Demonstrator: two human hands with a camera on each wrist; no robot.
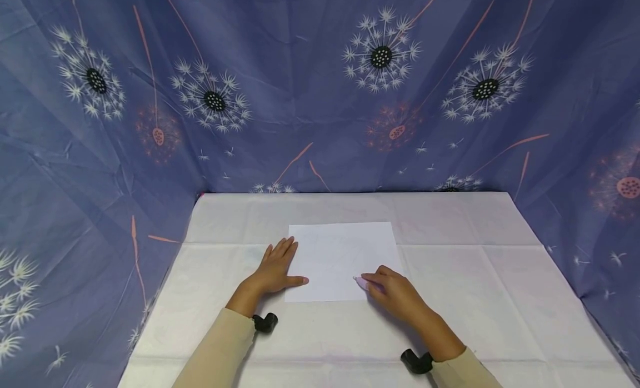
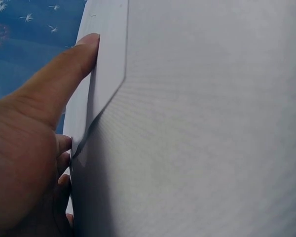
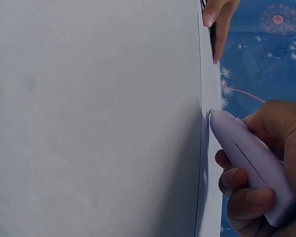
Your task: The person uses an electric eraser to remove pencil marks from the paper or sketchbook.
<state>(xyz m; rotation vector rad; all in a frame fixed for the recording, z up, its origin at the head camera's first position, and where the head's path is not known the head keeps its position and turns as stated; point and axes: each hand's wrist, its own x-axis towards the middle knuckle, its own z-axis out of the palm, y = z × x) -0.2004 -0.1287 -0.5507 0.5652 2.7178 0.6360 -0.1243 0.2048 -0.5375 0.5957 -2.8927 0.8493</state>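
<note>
Left hand [image 1: 275,270]: fingers straight, thumb spread wide, resting at left edge of white rectangular paper sheet [image 1: 340,254] — thumb on sheet. Right hand [image 1: 397,296]: fingers curled round pale lilac rounded elongated tool [image 3: 254,160] with dark slit along side, small tip over sheet's lower right part; contact with paper hard to tell. Sheet lies near middle of white cloth-covered worktop [image 1: 500,299]. Black curved devices [image 1: 266,323] at wrists, beside cream fabric sleeves [image 1: 215,352]. Behind — blue-violet fabric curtain [image 1: 300,71], white and coral dandelion print.
</note>
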